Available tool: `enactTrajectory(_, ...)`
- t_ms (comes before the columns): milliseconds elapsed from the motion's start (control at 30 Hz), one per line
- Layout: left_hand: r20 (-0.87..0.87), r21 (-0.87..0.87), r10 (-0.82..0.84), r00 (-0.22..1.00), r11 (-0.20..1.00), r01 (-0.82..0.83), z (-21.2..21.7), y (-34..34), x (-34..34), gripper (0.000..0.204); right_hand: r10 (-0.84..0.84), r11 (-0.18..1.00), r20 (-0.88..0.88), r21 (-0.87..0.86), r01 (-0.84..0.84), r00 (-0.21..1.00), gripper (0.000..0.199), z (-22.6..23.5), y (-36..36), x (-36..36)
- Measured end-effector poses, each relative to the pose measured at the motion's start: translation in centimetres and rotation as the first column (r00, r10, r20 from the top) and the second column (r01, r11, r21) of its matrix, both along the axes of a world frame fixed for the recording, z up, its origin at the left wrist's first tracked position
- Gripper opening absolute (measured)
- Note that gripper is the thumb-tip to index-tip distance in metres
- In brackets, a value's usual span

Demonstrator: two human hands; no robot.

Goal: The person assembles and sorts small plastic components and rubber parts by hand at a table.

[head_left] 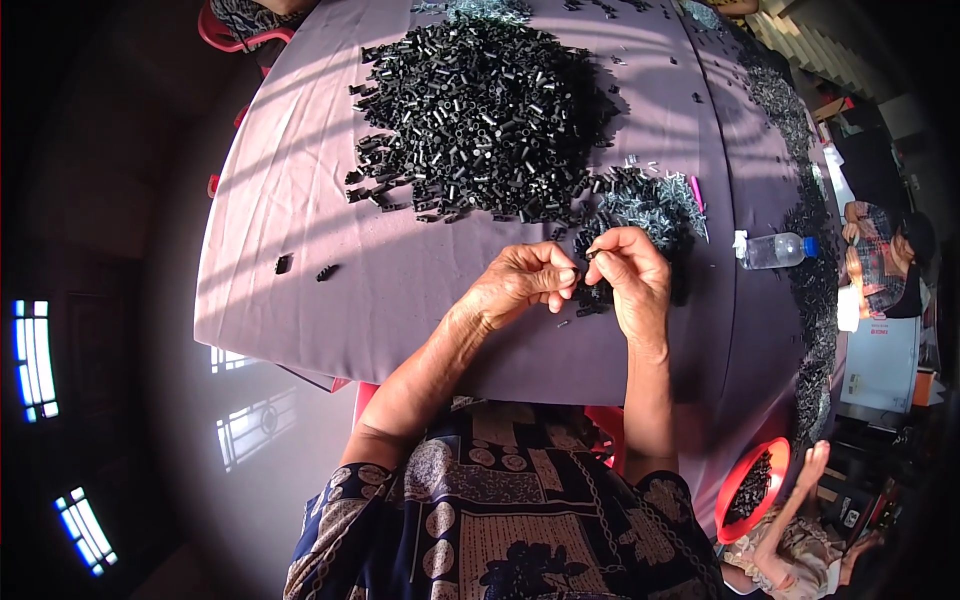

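Above the front part of the table, my two hands are close together with a small gap between their fingertips. My left hand (522, 283) is closed in a pinch, with a small black plastic part barely showing at its fingertips. Thumb and forefinger of my right hand (637, 285) also pinch something small and dark, too tiny to name. Just beyond them lies a heap of small grey-blue translucent pieces (650, 205), mixed with black parts at its near side. A much larger pile of short black tubular plastic parts (480, 120) spreads farther back.
The table (300, 310) has a pinkish-mauve cloth. Two loose black parts (283, 263) lie at left. A pink stick (697, 193) and a blue-capped clear bottle (775, 251) are at right. Other people (885, 255) sit at right, near a red basin (738, 490) of dark parts.
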State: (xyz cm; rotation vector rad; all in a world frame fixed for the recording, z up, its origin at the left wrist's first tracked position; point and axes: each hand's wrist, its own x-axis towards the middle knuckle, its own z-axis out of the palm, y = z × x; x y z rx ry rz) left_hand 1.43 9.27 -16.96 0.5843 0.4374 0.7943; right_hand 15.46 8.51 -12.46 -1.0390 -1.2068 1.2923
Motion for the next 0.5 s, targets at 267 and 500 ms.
enactTrajectory(267, -0.035, -0.014, -0.027, 0.999, 1.0, 0.026, 0.5, 0.3, 0.4, 0.014, 0.025, 1.0, 0.083, -0.005, -0.024, 0.996, 0.007, -0.2, -0.1, 0.5)
enactTrajectory(500, -0.062, 0.01, -0.025, 0.998, 1.0, 0.025, -0.4, 0.4, 0.8, 0.014, 0.027, 0.999, 0.1, -0.02, -0.026, 0.995, 0.006, -0.5, 0.0, 0.7)
